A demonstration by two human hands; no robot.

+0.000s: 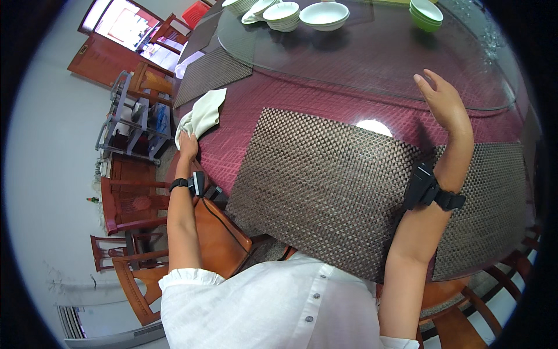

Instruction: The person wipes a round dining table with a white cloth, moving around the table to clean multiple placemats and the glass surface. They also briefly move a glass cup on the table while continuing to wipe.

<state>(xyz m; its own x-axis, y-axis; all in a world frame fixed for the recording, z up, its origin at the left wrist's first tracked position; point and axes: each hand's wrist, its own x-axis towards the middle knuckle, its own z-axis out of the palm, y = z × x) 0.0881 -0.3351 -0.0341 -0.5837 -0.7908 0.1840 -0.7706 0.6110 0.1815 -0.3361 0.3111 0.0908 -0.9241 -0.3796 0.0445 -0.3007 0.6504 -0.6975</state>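
My left hand (pixel 189 143) grips the near corner of a white cloth (pixel 204 112) at the left edge of the round table, whose cover is dark red (pixel 235 126). Raised over the table at the right, my right hand (pixel 442 100) holds nothing, its fingers apart, close to the rim of the glass turntable (pixel 370 74). A woven placemat (pixel 322 183) lies in front of me, between my arms. A second woven placemat (pixel 484 209) is partly beneath my right forearm, and another placemat (pixel 213 72) lies beyond the cloth.
On the turntable stand stacked white bowls (pixel 281 15), a wide white bowl (pixel 324 15) and green-and-white bowls (pixel 426 15). Wooden chairs (pixel 220 240) surround the table, one close by my left arm. A grey trolley (pixel 130 126) stands at the left by the wall.
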